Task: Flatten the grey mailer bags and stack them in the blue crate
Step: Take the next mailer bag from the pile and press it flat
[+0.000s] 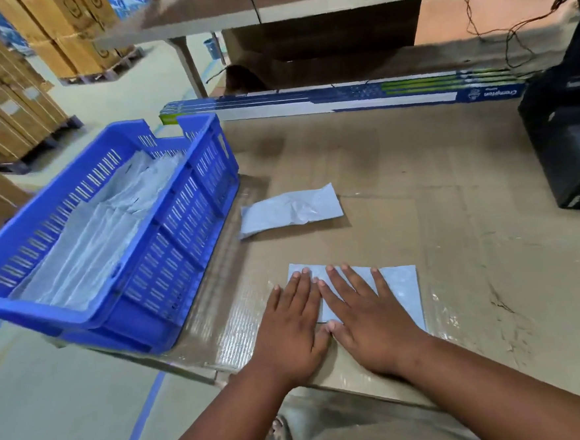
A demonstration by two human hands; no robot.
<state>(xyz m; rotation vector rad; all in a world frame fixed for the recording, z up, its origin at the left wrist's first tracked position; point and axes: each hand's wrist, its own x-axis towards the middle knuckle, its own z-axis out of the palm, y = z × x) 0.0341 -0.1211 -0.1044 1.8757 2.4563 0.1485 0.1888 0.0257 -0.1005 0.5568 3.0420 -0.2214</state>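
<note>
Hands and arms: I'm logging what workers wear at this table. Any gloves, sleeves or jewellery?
None visible. The left hand and right hand are bare, without gloves or rings. Both forearms are uncovered to the frame edge, no sleeves, watch or bands. Fingernails are short.

The crate (165, 228) sits on the table's (416, 183) left edge, with mailer bags (90, 230) stacked inside. Right of it lies a crumpled mailer (291, 209); nearer, both hands (289, 326) (367, 321) rest side by side on a flat mailer (401, 287). A long carton (342, 97) lies along the far edge, a printer (567, 138) at far right.
</note>
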